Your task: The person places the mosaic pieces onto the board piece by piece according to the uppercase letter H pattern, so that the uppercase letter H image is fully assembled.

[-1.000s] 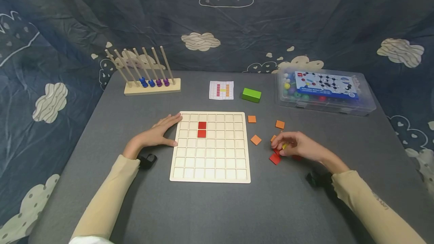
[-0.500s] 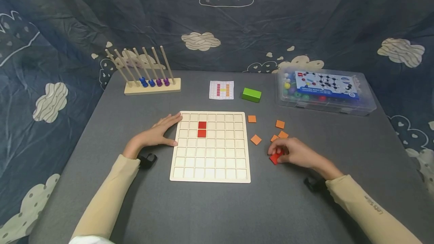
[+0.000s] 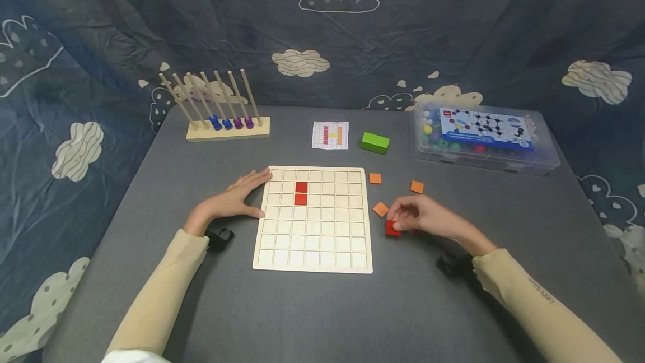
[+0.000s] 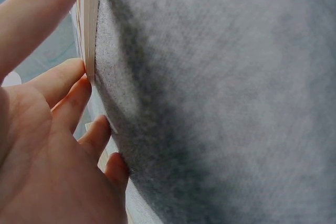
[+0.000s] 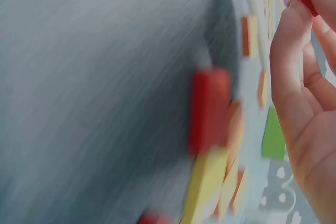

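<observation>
- Right hand (image 3: 423, 217) pinches red tile (image 3: 391, 229); thin edge could slip.
- Orange tile (image 3: 380, 209) beside that hand: low sweep might nudge.
- Left hand (image 3: 233, 198) spread; overpressing could shift board (image 3: 313, 228).

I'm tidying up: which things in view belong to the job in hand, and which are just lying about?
In the job:
grid board
red tiles on it
held red tile
loose red tiles
orange tiles
yellow piece
printed pattern card, probably

Apparently just lying about:
peg stand
green block
clear plastic case
</observation>
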`<state>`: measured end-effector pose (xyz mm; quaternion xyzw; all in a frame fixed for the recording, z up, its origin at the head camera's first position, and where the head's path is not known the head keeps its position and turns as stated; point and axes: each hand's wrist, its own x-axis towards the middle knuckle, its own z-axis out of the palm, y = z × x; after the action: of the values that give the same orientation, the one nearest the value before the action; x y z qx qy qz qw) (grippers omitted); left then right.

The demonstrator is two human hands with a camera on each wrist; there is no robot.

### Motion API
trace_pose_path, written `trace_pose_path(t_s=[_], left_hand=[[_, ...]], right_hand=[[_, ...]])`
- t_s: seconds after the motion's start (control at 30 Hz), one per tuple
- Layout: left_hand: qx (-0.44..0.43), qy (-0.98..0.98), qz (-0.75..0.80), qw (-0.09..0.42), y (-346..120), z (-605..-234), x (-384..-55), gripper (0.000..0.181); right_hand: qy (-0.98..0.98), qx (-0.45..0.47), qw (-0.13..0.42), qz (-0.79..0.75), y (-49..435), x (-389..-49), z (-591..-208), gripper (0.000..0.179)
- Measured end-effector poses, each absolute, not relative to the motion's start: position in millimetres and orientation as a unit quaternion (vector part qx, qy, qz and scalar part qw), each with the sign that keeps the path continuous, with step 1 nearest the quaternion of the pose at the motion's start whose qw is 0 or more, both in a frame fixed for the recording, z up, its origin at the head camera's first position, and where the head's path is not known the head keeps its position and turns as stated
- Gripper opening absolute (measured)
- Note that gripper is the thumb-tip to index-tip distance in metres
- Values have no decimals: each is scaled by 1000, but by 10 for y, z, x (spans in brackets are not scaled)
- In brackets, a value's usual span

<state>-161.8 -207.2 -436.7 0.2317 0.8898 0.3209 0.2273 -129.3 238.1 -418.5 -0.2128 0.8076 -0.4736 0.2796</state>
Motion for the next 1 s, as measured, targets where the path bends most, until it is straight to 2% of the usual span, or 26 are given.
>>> trace_pose_path(t_s=[0.67,1.0], left_hand=[[234,891,318,225,-2062,-4370,-1634,95],[231,888,325,229,-2063,-4345,-1622,94]], right_hand=[[798,-274,253,-473,1017,-1680,-4113,12],[817,-283,251,-435,647,-1710,-4190,13]])
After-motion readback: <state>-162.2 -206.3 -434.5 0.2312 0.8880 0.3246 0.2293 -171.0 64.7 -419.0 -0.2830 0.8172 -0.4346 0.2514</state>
